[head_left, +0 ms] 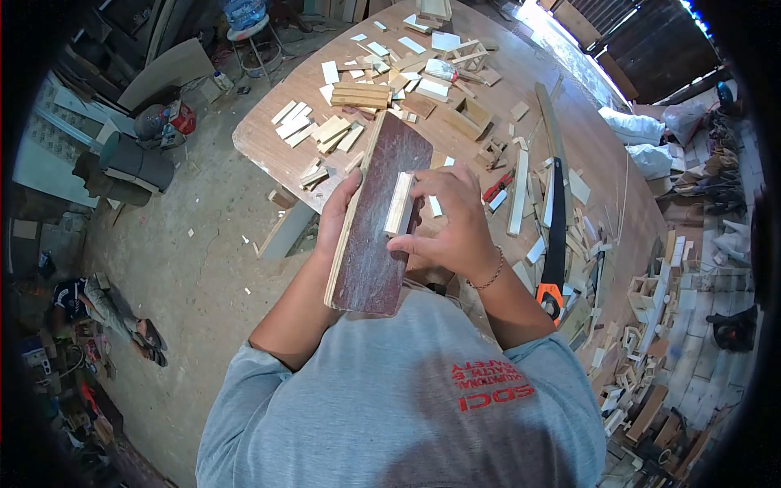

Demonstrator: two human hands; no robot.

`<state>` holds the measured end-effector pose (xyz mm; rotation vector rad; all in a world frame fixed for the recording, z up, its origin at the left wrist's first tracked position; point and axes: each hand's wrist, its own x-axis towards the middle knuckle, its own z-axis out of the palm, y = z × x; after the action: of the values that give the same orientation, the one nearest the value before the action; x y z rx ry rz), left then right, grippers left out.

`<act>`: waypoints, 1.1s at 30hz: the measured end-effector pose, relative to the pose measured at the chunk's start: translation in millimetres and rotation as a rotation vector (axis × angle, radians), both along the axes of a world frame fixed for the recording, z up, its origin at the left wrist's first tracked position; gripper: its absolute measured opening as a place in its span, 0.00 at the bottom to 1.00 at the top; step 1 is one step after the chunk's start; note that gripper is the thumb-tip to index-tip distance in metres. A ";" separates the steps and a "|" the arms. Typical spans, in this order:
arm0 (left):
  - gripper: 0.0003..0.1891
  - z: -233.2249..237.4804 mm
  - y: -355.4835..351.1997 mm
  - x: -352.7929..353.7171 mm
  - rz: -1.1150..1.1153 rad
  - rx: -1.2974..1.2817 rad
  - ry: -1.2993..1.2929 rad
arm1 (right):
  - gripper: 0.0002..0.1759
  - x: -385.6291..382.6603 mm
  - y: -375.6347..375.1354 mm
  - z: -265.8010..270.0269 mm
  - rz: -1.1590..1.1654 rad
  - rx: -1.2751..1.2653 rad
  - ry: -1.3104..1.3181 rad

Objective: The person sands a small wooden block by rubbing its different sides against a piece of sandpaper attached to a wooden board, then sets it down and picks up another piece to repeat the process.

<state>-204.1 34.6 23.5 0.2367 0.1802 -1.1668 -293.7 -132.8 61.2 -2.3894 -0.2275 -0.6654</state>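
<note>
My left hand [336,213] grips the long edge of a plywood board [376,252], held tilted in front of my chest. The board's face is dark reddish brown with whitish, dusty streaks, and its pale layered edge shows on the left. My right hand [452,218] is closed on a small plywood block [399,205], thumb at its lower end and fingers at its upper end. The block lies against the board's dark face, its pale layered side up. The left fingers behind the board are hidden.
A worktable [598,138] carries scattered wood offcuts, an open wooden box [468,119] and red-handled pliers [498,187]. A handsaw [555,236] with an orange-and-black handle lies at my right. A stool [246,31] stands far left; a person [89,301] is at the left edge.
</note>
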 end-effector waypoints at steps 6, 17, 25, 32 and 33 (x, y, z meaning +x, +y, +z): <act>0.33 7.3 1.7 -3.1 0.000 -0.009 -0.099 | 0.36 -5.0 16.2 -18.5 -0.030 0.020 -0.110; 0.30 16.3 -5.4 -12.7 0.024 0.087 -0.027 | 0.33 -2.5 17.0 -16.0 -0.011 0.111 -0.132; 0.32 1.7 2.9 -2.2 0.005 -0.122 0.082 | 0.32 -13.4 42.6 -9.0 0.156 0.103 -0.091; 0.35 -10.7 12.7 24.4 -0.101 -0.211 0.040 | 0.31 24.2 24.9 -31.5 0.009 0.108 -0.126; 0.34 -4.2 15.1 27.9 -0.088 -0.086 -0.031 | 0.31 32.9 24.8 -39.4 0.004 0.105 -0.137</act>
<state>-176.2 49.8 19.3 0.1883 0.0931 -1.2543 -260.7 -107.9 21.8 -2.2452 -0.2494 -0.8202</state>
